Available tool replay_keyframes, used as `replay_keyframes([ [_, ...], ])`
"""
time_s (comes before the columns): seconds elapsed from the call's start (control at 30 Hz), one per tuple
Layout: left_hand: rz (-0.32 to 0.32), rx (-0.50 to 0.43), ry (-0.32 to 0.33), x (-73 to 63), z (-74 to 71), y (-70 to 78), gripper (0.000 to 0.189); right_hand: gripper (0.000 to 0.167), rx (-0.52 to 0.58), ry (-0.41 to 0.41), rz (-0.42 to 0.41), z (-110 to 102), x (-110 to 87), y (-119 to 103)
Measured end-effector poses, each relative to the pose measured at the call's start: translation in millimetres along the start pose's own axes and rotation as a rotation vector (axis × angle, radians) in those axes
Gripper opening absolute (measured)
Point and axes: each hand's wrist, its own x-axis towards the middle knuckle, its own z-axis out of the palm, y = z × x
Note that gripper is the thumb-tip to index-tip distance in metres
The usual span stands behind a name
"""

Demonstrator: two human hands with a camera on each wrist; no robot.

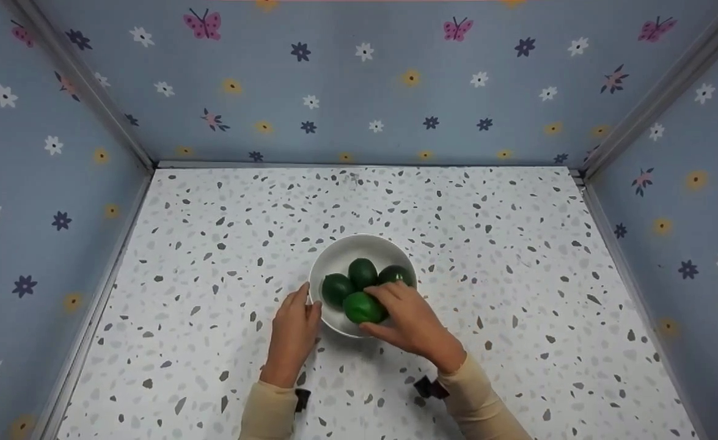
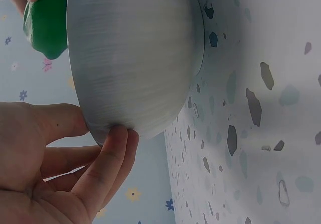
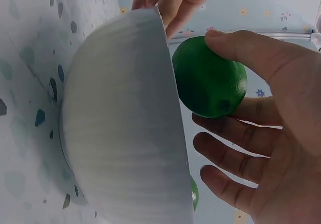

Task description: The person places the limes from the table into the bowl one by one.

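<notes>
A white bowl (image 1: 359, 245) stands on the speckled tabletop with several green limes in it. At its left side my left hand (image 1: 293, 335) holds the rim, thumb at the edge and fingers against the outer wall (image 2: 135, 58). My right hand (image 1: 410, 321) pinches a brighter green lime (image 1: 362, 307) between thumb and fingers at the near right of the bowl. That lime (image 3: 210, 78) shows above the rim in the right wrist view. Darker limes lie behind it: one at the left (image 1: 337, 289), one in the middle (image 1: 363, 272), and one at the right (image 1: 395, 275), partly covered by my fingers.
White tabletop (image 1: 212, 244) with grey flecks spreads around the bowl. Blue panels (image 1: 359, 85) printed with flowers and butterflies close off the back and both sides. A dark strap piece (image 1: 430, 387) shows at the right wrist, another (image 1: 302, 399) at the left.
</notes>
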Motion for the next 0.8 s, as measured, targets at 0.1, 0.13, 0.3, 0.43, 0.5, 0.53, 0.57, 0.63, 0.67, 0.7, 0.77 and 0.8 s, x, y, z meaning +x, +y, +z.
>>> replay_keyframes([
  [0.1,0.008,-0.001,0.01,-0.7,-0.1,0.2,0.049,0.055,-0.019,0.003,-0.013,4,1.9,-3],
  [0.13,0.014,-0.002,0.015,-0.9,0.1,0.1,0.049,0.055,-0.027,0.005,-0.017,6,2.3,-4],
  [0.3,0.05,-0.002,0.041,-1.6,0.9,-0.4,0.048,0.054,-0.042,-0.004,-0.005,12,4.5,-7],
  [0.43,0.036,0.005,0.029,-1.8,0.4,-0.3,0.048,0.053,-0.057,-0.023,0.02,17,6.3,-7],
  [0.5,0.025,0.011,0.018,-1.7,0.0,-0.1,0.048,0.053,-0.066,-0.023,0.022,18,7.1,-7],
  [0.53,0.019,0.012,0.014,-1.7,-0.2,0.1,0.049,0.052,-0.068,-0.022,0.02,19,7.4,-7],
  [0.57,0.015,0.013,0.012,-1.5,-0.3,0.1,0.049,0.052,-0.069,-0.02,0.016,19,7.8,-7],
  [0.63,0.009,0.013,0.01,-1.2,-0.2,-0.1,0.049,0.049,-0.069,-0.019,0.005,20,8.3,-7],
  [0.67,0.007,0.011,0.01,-1.0,-0.1,0.1,0.049,0.048,-0.071,-0.018,0.001,20,8.5,-7],
  [0.7,0.006,0.01,0.011,-0.8,0.1,-0.1,0.049,0.046,-0.069,-0.018,-0.003,21,8.6,-6],
  [0.77,0.007,0.003,0.013,-0.4,0.3,0.1,0.049,0.044,-0.066,-0.024,-0.003,21,8.4,-6],
  [0.8,0.007,0.001,0.014,-0.3,0.5,0.1,0.048,0.042,-0.066,-0.025,-0.001,22,8.2,-5],
])
